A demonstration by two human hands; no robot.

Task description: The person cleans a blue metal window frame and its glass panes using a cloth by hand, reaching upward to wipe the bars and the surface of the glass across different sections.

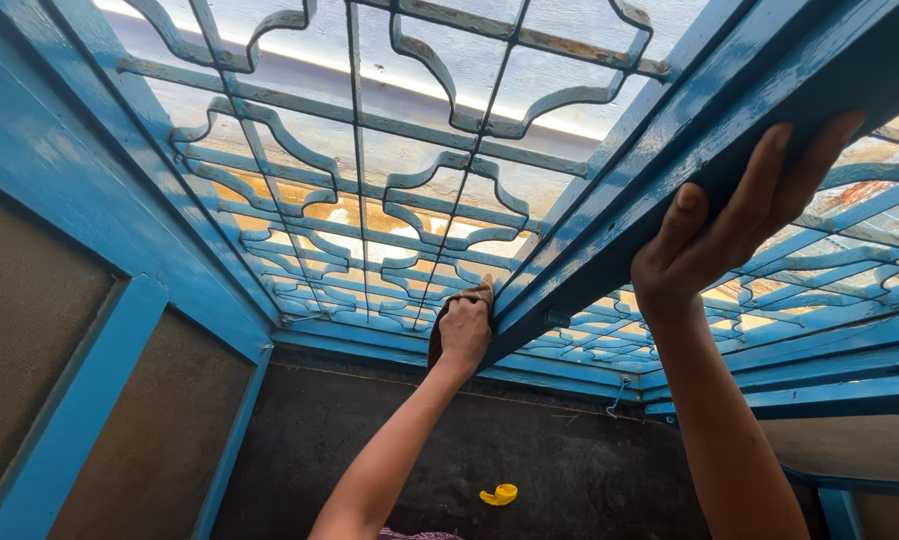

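Note:
My left hand (466, 330) is closed on a small brown pad (440, 325), either cloth or sandpaper, and presses it against the lower part of a thick blue-painted window post (610, 215). Higher up the same post, my right hand (715, 235) wraps around its edge, fingers over the front face. The post stands between two window openings. Behind it, curved blue metal grille bars (370, 190) cover the left opening, with patches of rust and bare metal showing on them.
A blue shutter (90, 400) with brown mesh panels stands open at the left. A dark stone sill (390, 440) runs below the window, with a small yellow object (500, 494) lying on it. More blue grille (830, 270) fills the right opening.

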